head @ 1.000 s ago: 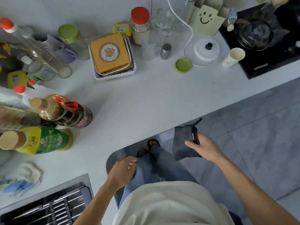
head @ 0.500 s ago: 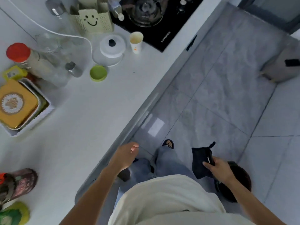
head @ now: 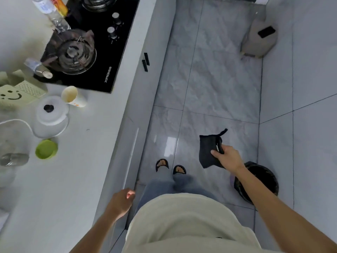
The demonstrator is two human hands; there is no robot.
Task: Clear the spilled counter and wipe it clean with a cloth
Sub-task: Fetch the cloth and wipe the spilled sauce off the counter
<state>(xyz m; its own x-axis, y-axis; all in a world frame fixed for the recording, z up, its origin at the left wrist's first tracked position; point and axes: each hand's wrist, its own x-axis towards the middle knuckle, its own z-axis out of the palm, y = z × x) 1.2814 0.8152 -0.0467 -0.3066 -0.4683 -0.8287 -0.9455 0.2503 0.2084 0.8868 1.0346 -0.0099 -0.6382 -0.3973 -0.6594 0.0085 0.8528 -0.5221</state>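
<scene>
My right hand (head: 228, 157) grips a dark grey cloth (head: 207, 152), which hangs over the tiled floor, well away from the counter. A black bin (head: 262, 181) stands on the floor just below and behind that hand. My left hand (head: 121, 202) hangs by the front edge of the white counter (head: 76, 179) with its fingers loosely curled and nothing in it. The counter runs along the left side of the view.
On the counter stand a paper cup (head: 72, 96), a white lidded bowl (head: 51, 115), a green lid (head: 46, 149), a smiley holder (head: 16, 94) and glassware. A black gas hob (head: 102, 52) lies beyond. A grey stool (head: 259, 41) stands on the floor at far right.
The view has swung right, from the counter to the floor. My right hand has carried the cloth away from the counter edge to above the bin. The bottles at left are out of view.
</scene>
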